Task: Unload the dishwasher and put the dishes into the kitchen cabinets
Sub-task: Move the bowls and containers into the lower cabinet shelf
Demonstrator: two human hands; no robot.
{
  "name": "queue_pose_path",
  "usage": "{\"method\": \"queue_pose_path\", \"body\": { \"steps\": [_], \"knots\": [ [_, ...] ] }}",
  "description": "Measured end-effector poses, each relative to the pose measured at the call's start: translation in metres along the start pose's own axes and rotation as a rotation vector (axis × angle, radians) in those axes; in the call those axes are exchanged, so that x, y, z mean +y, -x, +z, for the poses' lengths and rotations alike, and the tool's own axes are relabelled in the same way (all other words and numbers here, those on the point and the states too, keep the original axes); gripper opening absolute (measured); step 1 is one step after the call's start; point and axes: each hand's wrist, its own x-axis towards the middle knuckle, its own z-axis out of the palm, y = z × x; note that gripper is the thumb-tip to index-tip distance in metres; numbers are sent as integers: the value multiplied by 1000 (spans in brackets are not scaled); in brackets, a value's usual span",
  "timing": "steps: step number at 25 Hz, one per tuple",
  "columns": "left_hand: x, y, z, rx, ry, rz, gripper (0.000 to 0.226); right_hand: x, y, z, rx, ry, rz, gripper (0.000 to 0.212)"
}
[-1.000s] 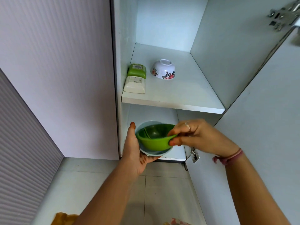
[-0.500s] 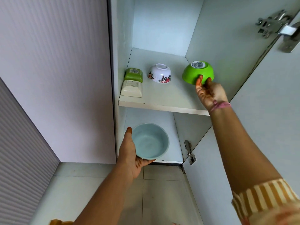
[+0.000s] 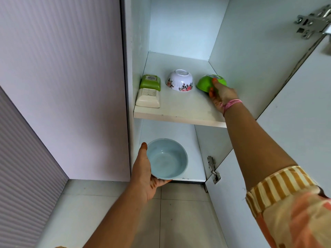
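1. From the head camera I see labels but can read none: the green bowl (image 3: 206,84) shows a pale sticker on its upturned base, partly under a fingertip, and the green container (image 3: 150,82) carries a small sticker with print too fine to make out. The cream container (image 3: 148,99) just in front of it has a faint moulded mark on top, also unreadable.
2. My right hand (image 3: 221,95) reaches into the open cabinet and grips the green bowl by its rim and base, fingers curled on it; the bowl is upside down and tilted at the right end of the upper shelf (image 3: 179,114), close to the cabinet's right wall. Whether it rests on the shelf I cannot tell.
3. My left hand (image 3: 145,173) holds the light blue bowl (image 3: 167,159) upright in front of the lower compartment, thumb on its left rim, fingers under the base.
4. The floral bowl (image 3: 180,80) sits upside down mid-shelf, apart from the green bowl and the containers.
5. The open cabinet door (image 3: 295,104) stands at the right with two metal hinges; my right forearm crosses the shelf's front edge. A closed cabinet door (image 3: 62,86) fills the left, tiled floor below.
6. Count: three bowls, two containers, two hands.
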Motion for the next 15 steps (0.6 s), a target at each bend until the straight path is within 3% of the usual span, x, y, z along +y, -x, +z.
{"method": "queue_pose_path", "body": {
  "steps": [2,4,7,11,15],
  "knots": [
    [0,0,0,2,-3,2,30,3,-3,-1,10,304,-99,66],
    [1,-1,-1,7,-3,2,30,4,-10,-3,40,553,-132,71],
    [3,-1,-2,9,-1,9,30,1,-19,-2,49,765,-148,61],
    [2,0,-1,5,2,16,30,-1,-17,-1,14,983,-171,21],
    [1,1,-1,6,-8,13,30,-2,-6,1,25,1099,-213,28]
  ]
}}
